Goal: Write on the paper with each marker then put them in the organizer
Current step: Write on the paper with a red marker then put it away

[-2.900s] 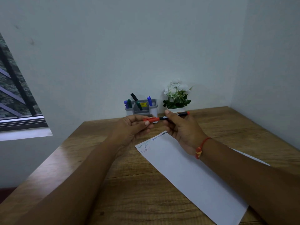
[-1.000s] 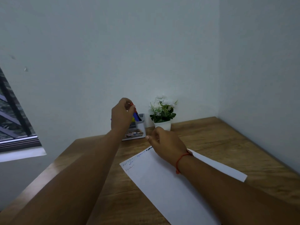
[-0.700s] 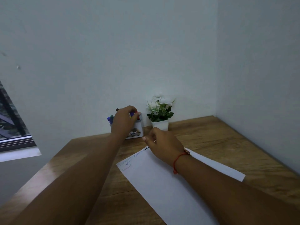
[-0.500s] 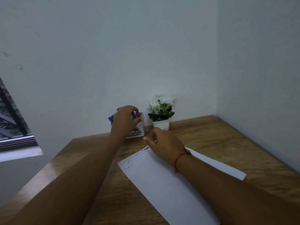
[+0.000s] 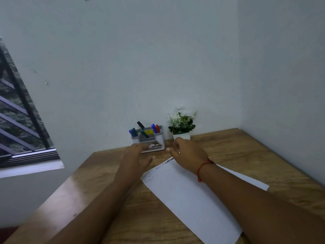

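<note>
A grey organizer [image 5: 161, 140] stands at the back of the wooden table [image 5: 246, 155]. It holds several markers, among them a red marker [image 5: 157, 128] beside a blue one at its right end. White paper [image 5: 190, 199] with small lines of writing near its far edge lies slanted on the table. My left hand [image 5: 135, 158] hovers just in front of the organizer, fingers relaxed and holding nothing. My right hand [image 5: 186, 154] rests at the paper's far corner with loosely curled fingers, also holding nothing.
A small white pot of white flowers [image 5: 182, 124] stands right of the organizer against the wall. The table sits in a room corner, walls behind and to the right. A barred window [image 5: 21, 120] is at the left.
My left hand carried the red marker to the organizer, let it go in the right slot, and drew back toward me. My right hand stayed at the paper's far corner.
</note>
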Motion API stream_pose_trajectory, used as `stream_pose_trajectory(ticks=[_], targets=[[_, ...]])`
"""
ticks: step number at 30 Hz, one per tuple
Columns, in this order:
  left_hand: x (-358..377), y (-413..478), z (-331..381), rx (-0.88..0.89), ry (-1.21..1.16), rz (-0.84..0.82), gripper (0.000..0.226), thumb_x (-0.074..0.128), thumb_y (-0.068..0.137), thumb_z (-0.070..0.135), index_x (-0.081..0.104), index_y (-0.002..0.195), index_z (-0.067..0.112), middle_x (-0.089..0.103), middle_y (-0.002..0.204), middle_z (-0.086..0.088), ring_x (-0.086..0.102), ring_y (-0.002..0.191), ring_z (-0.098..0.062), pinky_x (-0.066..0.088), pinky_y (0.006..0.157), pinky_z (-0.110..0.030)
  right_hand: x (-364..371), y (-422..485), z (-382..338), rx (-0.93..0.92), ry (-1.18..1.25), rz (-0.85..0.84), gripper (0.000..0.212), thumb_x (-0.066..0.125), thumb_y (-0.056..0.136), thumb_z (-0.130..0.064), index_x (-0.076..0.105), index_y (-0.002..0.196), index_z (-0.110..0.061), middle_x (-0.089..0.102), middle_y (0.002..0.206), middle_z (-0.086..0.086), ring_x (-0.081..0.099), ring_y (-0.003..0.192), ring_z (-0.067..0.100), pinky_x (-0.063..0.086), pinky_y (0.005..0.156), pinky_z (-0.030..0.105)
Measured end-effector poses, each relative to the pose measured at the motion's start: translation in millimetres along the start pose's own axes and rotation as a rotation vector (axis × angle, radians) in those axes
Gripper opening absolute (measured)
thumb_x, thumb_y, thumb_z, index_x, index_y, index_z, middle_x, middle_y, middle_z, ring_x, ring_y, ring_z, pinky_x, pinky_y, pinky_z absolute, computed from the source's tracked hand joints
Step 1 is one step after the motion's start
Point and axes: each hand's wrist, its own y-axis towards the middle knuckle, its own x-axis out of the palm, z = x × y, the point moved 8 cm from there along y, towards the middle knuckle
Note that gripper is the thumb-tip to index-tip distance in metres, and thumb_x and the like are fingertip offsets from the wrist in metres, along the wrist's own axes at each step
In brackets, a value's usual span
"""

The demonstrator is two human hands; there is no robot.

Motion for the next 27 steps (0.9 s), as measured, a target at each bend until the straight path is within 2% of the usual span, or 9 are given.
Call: stream_pose_trajectory(ticks=[3,7,10,12,14,17,20,24,27], targets=[[12,-15,-17,-0.114,0.005,-0.161,0.055,0.067,0.084,0.049,0.052,0.132,0.027,0.051,0.139,0.003,0.045,0.128,-0.016,0.037,0.108,-0.034,0,4,9,0.03,-0.065,-0.028,0.038,0.05,0.099,-0.047,0.061,0.113,-0.014,0.068,0.107,0.006,0.061,0.094,0.022,0.043,0.069,0.031],[28,-21,-10,-0.078,-0.009,-0.401,0.064,0.068,0.081,0.055,0.049,0.135,0.027,0.05,0.141,0.005,0.046,0.125,-0.011,0.037,0.098,-0.025,0,5,25,0.092,-0.234,-0.141,0.039,0.053,0.095,-0.042,0.062,0.123,-0.017,0.065,0.122,0.008,0.061,0.109,0.028,0.051,0.084,0.034],[33,-25,-12,-0.095,-0.05,-0.486,0.072,0.069,0.078,0.056,0.045,0.139,0.027,0.047,0.144,0.005,0.045,0.125,-0.01,0.034,0.096,-0.022,-2,2,34,0.105,-0.322,-0.238,0.039,0.056,0.089,-0.041,0.063,0.121,-0.02,0.064,0.122,0.005,0.06,0.107,0.025,0.05,0.084,0.031],[33,-24,-16,-0.107,-0.058,-0.488,0.072,0.07,0.079,0.055,0.045,0.139,0.026,0.047,0.144,0.004,0.046,0.126,-0.012,0.036,0.096,-0.024,0,-1,40,0.115,-0.358,-0.299,0.038,0.06,0.086,-0.04,0.066,0.116,-0.018,0.067,0.117,0.004,0.062,0.103,0.024,0.051,0.084,0.031],[32,-21,-21,-0.116,-0.036,-0.474,0.071,0.069,0.079,0.056,0.046,0.139,0.025,0.049,0.143,0.003,0.048,0.125,-0.014,0.039,0.098,-0.027,3,-3,43,0.144,-0.356,-0.348,0.043,0.063,0.083,-0.043,0.07,0.114,-0.014,0.07,0.115,0.005,0.067,0.102,0.026,0.057,0.089,0.036],[32,-17,-31,-0.123,0.044,-0.415,0.067,0.067,0.08,0.058,0.05,0.136,0.024,0.052,0.139,0.002,0.05,0.123,-0.016,0.042,0.1,-0.031,5,-4,38,0.123,-0.416,-0.371,0.054,0.065,0.083,-0.053,0.069,0.119,-0.012,0.071,0.117,0.006,0.068,0.104,0.025,0.057,0.091,0.038],[34,-13,-42,-0.137,0.105,-0.341,0.063,0.063,0.081,0.061,0.052,0.132,0.026,0.055,0.137,0.002,0.051,0.121,-0.016,0.044,0.097,-0.033,8,-4,34,0.107,-0.462,-0.385,0.064,0.063,0.083,-0.063,0.062,0.128,-0.018,0.065,0.127,0.0,0.063,0.112,0.022,0.054,0.095,0.036],[37,-17,-45,-0.157,0.117,-0.252,0.06,0.056,0.084,0.064,0.051,0.13,0.025,0.056,0.133,0.001,0.051,0.117,-0.017,0.045,0.094,-0.034,13,-4,39,0.131,-0.357,-0.328,0.075,0.063,0.077,-0.075,0.055,0.133,-0.025,0.057,0.14,-0.002,0.055,0.124,0.019,0.047,0.102,0.037],[39,-20,-48,-0.185,0.105,-0.209,0.065,0.053,0.079,0.071,0.048,0.124,0.025,0.056,0.125,0.002,0.052,0.109,-0.016,0.047,0.087,-0.034,25,-5,43,0.139,-0.303,-0.318,0.084,0.057,0.078,-0.079,0.046,0.144,-0.029,0.047,0.151,-0.005,0.046,0.136,0.02,0.042,0.11,0.041]])
